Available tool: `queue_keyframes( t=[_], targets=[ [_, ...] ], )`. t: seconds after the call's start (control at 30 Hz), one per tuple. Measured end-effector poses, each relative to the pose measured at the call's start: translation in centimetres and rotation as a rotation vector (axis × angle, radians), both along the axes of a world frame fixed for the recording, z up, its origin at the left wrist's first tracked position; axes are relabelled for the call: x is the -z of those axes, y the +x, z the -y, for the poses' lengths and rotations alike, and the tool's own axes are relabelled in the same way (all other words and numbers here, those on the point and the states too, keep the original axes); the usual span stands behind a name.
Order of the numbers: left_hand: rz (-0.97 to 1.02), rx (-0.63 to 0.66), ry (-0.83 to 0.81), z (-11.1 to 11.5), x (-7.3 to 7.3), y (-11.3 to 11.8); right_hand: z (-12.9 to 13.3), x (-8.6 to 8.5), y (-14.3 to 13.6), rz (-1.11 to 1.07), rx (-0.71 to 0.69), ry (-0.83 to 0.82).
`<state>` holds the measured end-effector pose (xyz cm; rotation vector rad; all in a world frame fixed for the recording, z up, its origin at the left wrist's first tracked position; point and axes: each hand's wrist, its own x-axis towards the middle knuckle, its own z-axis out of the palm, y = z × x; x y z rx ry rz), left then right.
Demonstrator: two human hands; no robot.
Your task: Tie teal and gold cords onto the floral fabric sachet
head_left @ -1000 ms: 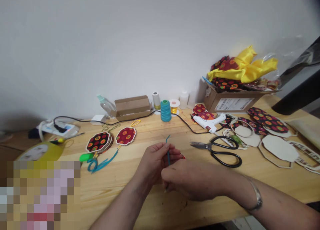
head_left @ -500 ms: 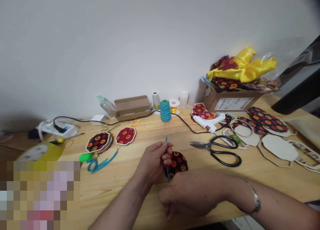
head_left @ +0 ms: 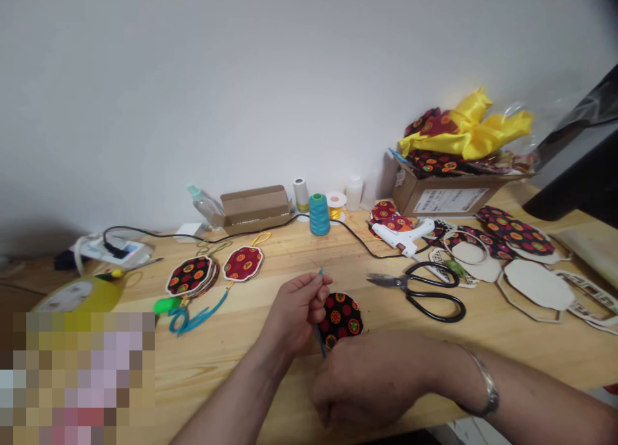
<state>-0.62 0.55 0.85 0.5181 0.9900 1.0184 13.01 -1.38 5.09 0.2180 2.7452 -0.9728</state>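
Observation:
Pinched in the fingers of my left hand [head_left: 300, 313] is a thin bundle of teal thread [head_left: 321, 343], with its tip poking out above the fingertips. The bundle runs down to my right hand [head_left: 364, 377], whose curled fingers grip its lower part, mostly hidden from view. Just behind both hands lies a round patterned fabric piece [head_left: 344, 319] in black and red, partly covered by them. To the right rest black-handled scissors [head_left: 418, 290], blades apart. A teal thread cone [head_left: 319, 214] stands upright farther back.
A white glue gun [head_left: 403, 236] with a black cord lies behind the scissors. Fabric and board cut-outs [head_left: 538, 284] spread at right, below a cardboard box [head_left: 449, 197] of cloth. Finished red tasselled pendant [head_left: 243, 264] and stacked black ones [head_left: 189, 275] lie at left.
My right hand has shifted slightly right and down along the teal thread. More of the round fabric piece's left side shows; my left hand stays nearly still.

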Motion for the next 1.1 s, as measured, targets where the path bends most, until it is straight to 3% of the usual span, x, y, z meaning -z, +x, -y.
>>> queue_keyframes(
  t=[0.13, 0.2, 0.27, 0.4, 0.47, 0.6, 0.8, 0.93, 1.1],
  targets=[
    [-0.013, -0.026, 0.013, -0.2, -0.1, -0.3, 0.5, -1.8, 0.9, -0.058, 0.0, 0.029],
    [-0.015, -0.031, 0.017, -0.3, -0.1, -0.4, 0.5, -2.6, 2.1, -0.027, 0.138, 0.068],
    [-0.017, -0.03, 0.019, -0.3, -0.1, -0.4, 0.2, -2.5, 3.9, 0.049, 0.36, 0.169],
    [-0.015, -0.041, 0.016, -0.2, -0.2, -0.3, -0.9, 0.9, 9.1, 0.144, 0.814, 0.521],
    [-0.01, -0.04, 0.01, -0.2, -0.3, -0.2, -1.4, 3.1, 11.7, 0.135, 0.91, 0.546],
    [-0.012, -0.042, 0.005, -0.1, -0.5, -0.1, -1.4, 5.8, 14.4, 0.067, 0.946, 0.618],
    [-0.017, -0.039, 0.012, -0.1, -0.4, 0.0, -0.9, 6.2, 13.9, 0.082, 0.994, 0.762],
    [-0.015, -0.04, 0.021, -0.1, -0.3, -0.1, -1.0, 5.5, 13.7, 0.133, 1.052, 0.718],
    [-0.011, -0.026, 0.017, -0.1, -0.2, -0.1, -1.3, 2.2, 12.9, 0.11, 1.104, 0.418]
  ],
)
